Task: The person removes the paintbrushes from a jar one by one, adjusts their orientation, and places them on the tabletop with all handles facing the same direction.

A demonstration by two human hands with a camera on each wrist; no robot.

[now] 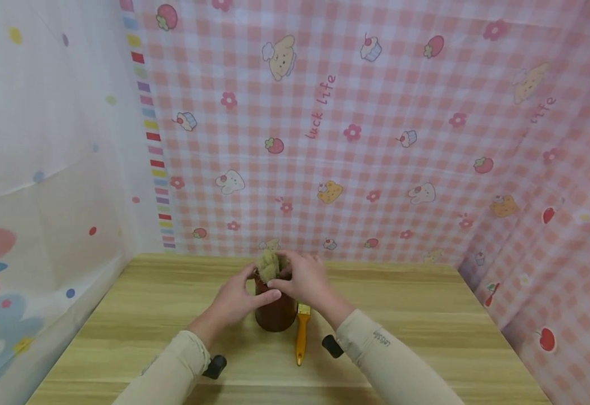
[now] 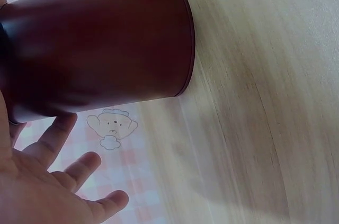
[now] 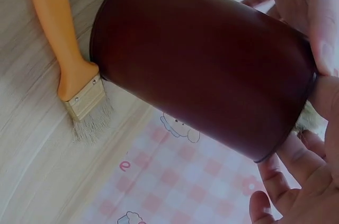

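Observation:
A dark reddish-brown cylinder (image 1: pixel 275 314) stands upright on the table, open at the top. Out of its mouth pokes a fuzzy yellowish-green bundle (image 1: pixel 268 265); its kind is unclear. My left hand (image 1: pixel 235 297) holds the cylinder by its upper part, thumb across the front and a finger at the far side of the rim. In the left wrist view, the other fingers are spread beside the wall. My right hand (image 1: pixel 309 277) is at the rim's right side, with the bundle between its thumb and fingers. Some of its fingertips (image 3: pixel 269 163) touch the rim.
A paintbrush (image 1: pixel 301 336) with an orange handle lies right of the cylinder, bristles toward the back. Black rounded pieces show by each wrist, one at the left (image 1: pixel 216 367), another at the right (image 1: pixel 332 346). Behind the wooden table (image 1: pixel 401 315) hangs a pink checked curtain (image 1: pixel 386 169).

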